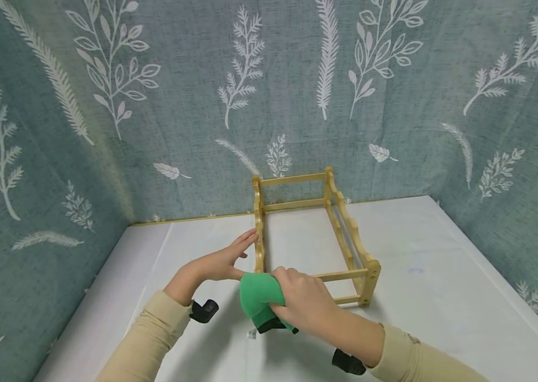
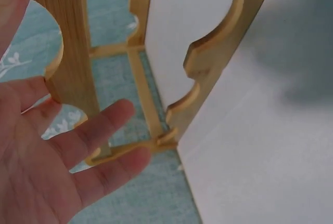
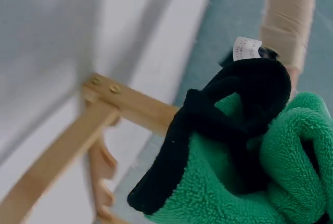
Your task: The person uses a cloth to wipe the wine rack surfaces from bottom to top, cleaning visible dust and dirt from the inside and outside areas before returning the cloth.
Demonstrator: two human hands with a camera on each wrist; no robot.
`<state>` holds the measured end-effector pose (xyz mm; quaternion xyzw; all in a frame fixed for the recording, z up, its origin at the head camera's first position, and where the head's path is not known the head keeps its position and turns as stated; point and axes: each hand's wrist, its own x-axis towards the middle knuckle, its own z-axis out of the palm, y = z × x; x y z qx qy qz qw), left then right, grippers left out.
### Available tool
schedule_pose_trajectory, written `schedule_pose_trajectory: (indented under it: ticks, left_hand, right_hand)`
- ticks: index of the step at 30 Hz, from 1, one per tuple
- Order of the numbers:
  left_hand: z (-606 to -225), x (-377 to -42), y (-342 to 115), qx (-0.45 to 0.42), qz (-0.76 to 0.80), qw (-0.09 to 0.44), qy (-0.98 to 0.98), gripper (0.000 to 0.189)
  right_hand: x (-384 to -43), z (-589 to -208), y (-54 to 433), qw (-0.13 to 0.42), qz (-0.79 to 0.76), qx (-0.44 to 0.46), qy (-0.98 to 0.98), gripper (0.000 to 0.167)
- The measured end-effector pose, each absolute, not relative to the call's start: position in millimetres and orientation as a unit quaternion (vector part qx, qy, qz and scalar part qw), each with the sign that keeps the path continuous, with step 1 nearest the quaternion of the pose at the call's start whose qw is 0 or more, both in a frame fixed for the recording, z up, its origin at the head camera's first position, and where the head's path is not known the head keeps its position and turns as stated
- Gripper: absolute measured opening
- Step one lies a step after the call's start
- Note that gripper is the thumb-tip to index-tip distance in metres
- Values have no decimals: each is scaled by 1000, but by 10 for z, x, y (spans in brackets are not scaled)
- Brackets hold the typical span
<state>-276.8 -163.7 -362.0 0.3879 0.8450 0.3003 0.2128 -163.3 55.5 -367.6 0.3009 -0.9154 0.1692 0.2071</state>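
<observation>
A bunched green terry cloth (image 1: 260, 297) with black edging is gripped in my right hand (image 1: 304, 300), just in front of the light wooden rack (image 1: 363, 273). In the right wrist view the folded cloth (image 3: 208, 193) shows its looped pile, black border and a white label; the right hand itself is hidden there. My left hand (image 1: 223, 262) is at the rack's left side rail, its fingers spread and fairly straight. Close up in the left wrist view, fingers (image 2: 99, 135) of that hand lie against or beside the scalloped wooden side (image 2: 70, 47); firm contact is hard to tell.
The rack stands on a white tabletop (image 1: 441, 276), its far end near the back wall. Teal fabric with white leaf prints (image 1: 192, 106) covers the walls at the back and both sides. Black wrist bands (image 1: 204, 311) are on both wrists.
</observation>
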Motion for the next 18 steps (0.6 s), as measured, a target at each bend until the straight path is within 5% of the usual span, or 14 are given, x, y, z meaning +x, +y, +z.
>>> schedule_pose_trajectory:
  ticks: [12,18]
  left_hand:
    - [-3616,-2774,-1643,358,334,236,839,101]
    - [-3700,-2655,-1511,321,352,184,860,89]
  right_hand:
    - [-1626,-2836,1445,167,336,127,-918,45]
    - [-1782,-2654,1855,112,326,99,-933,65]
